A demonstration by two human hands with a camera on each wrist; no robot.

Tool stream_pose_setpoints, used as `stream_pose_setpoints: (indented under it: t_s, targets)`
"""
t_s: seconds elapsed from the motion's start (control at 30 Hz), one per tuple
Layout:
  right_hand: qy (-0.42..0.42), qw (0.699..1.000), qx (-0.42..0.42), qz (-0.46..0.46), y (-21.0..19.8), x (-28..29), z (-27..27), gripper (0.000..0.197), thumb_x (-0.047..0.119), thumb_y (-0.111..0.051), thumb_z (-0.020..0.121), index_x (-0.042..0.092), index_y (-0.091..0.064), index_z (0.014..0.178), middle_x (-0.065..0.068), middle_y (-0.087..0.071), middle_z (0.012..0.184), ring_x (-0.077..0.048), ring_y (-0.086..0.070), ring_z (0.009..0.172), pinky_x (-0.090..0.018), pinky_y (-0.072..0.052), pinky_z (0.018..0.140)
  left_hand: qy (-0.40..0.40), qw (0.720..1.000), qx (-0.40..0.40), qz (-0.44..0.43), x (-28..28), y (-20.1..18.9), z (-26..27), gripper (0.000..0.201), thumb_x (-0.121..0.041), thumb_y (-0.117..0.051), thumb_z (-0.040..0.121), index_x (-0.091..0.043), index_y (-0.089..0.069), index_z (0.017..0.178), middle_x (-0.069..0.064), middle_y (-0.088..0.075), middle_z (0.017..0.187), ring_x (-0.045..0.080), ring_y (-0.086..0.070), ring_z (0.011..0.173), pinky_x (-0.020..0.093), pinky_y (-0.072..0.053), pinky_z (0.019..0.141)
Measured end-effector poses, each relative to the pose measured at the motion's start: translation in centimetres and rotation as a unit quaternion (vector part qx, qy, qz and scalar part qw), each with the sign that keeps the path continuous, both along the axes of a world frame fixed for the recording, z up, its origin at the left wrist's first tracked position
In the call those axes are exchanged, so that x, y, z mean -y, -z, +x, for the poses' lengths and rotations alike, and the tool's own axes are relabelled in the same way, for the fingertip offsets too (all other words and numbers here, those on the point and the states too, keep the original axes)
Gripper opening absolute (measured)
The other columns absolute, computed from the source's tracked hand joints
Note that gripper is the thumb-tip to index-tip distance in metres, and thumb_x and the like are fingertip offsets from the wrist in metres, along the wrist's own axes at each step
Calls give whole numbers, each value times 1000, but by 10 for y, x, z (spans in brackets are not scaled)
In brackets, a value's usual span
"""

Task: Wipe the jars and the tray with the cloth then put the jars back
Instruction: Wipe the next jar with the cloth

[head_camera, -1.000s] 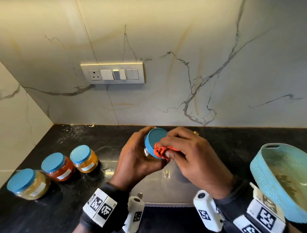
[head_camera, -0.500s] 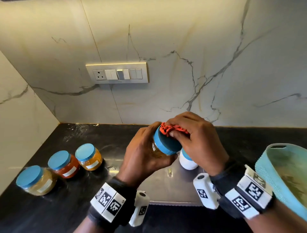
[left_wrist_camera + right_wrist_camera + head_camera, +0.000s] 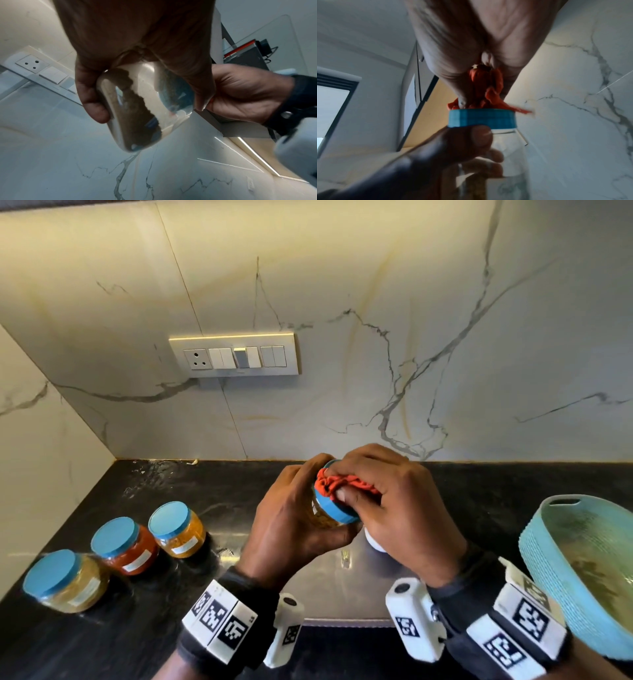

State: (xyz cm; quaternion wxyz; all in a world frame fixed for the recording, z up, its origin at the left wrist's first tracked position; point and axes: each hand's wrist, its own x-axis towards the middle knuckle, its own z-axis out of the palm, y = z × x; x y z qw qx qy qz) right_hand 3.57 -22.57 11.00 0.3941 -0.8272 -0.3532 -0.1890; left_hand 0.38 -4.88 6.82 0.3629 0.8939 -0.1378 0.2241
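Note:
My left hand grips a clear jar with a blue lid, held tilted above the counter. My right hand pinches a bunched orange cloth and presses it onto the lid's top. The right wrist view shows the cloth sitting on the blue lid, with left fingers just under the rim. In the left wrist view the jar fills my left palm. A steel tray lies on the counter below my hands. Three blue-lidded jars stand at left.
A white container stands on the tray, mostly hidden under my right hand. A light-blue woven basket sits at the right edge of the black counter. A switch plate is on the marble wall behind.
Both hands rose and shifted right with the jar. The cloth moved from the lid's lower side to its top. The white container came into view beneath the right hand.

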Motion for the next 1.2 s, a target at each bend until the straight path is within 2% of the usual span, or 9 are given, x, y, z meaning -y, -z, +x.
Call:
stream_pose_setpoints:
  t_s: [0.1,0.23,0.4,0.53,0.7,0.8,0.97,1.07,1.2]
  targets:
    - [-2,1000,-7,-2,1,3,4,25,11,-76,83,18,-75,107,5,-70,103,-10,-66,95,-20,-51,89,-1,1000,-6,13,-4,2,0,73,-55,-85,68,-38,-53,132,-30,-60,116,2,-59,112,22,-51,90]
    - [77,997,-25,11,6,5,16,24,12,-77,83,19,-75,106,6,-70,101,-11,-66,94,-29,-54,87,0,1000,-8,13,0,3,-1,79,-53,-87,67,-37,-52,136,-32,-56,115,3,-59,112,18,-48,91]
    - [-22,1000,-20,-1,3,4,-8,27,8,-76,81,18,-75,106,7,-67,103,-8,-64,96,-19,-50,89,-6,1000,-5,-26,-4,2,-2,70,-52,-84,68,-34,-57,130,-22,-64,114,9,-63,107,34,-56,87]
    - [58,998,-31,6,9,13,10,25,13,-72,82,19,-75,106,5,-68,101,-10,-65,93,-31,-53,86,-6,1000,-9,-25,-1,1,-3,70,-55,-83,67,-42,-53,129,-31,-60,118,6,-62,112,32,-55,92]
    - [-23,1000,-8,-16,6,13,-14,24,14,-70,87,21,-74,109,6,-65,106,-11,-64,99,-27,-53,86,-13,999,-3,-42,-7,2,-1,75,-57,-85,68,-31,-56,133,-17,-66,120,12,-65,111,40,-57,89]
    - [16,1000,-14,-12,9,21,-4,26,12,-72,84,21,-75,108,6,-65,103,-11,-64,95,-32,-54,85,-11,999,-11,-48,-7,2,-1,78,-55,-86,67,-32,-55,135,-14,-66,122,12,-64,115,41,-57,92]
    - [45,999,-29,1,11,19,-2,25,17,-74,84,21,-75,109,6,-64,100,-9,-63,93,-23,-51,85,-1,1000,-9,2,-2,-2,-3,75,-57,-84,68,-35,-54,134,-20,-64,122,6,-60,115,25,-51,93]
    - [44,999,-15,11,4,12,-3,23,21,-70,85,19,-75,108,6,-62,100,-8,-62,91,-16,-49,85,5,999,-13,51,1,-6,-2,78,-53,-88,69,-29,-58,137,-15,-66,123,9,-61,114,29,-52,92]
    - [38,999,3,-9,1,11,-4,22,19,-66,85,18,-73,106,5,-58,104,-12,-59,92,-23,-51,84,13,997,-24,77,-2,-9,-2,81,-58,-87,69,-31,-56,139,-12,-67,122,12,-62,111,37,-57,89]
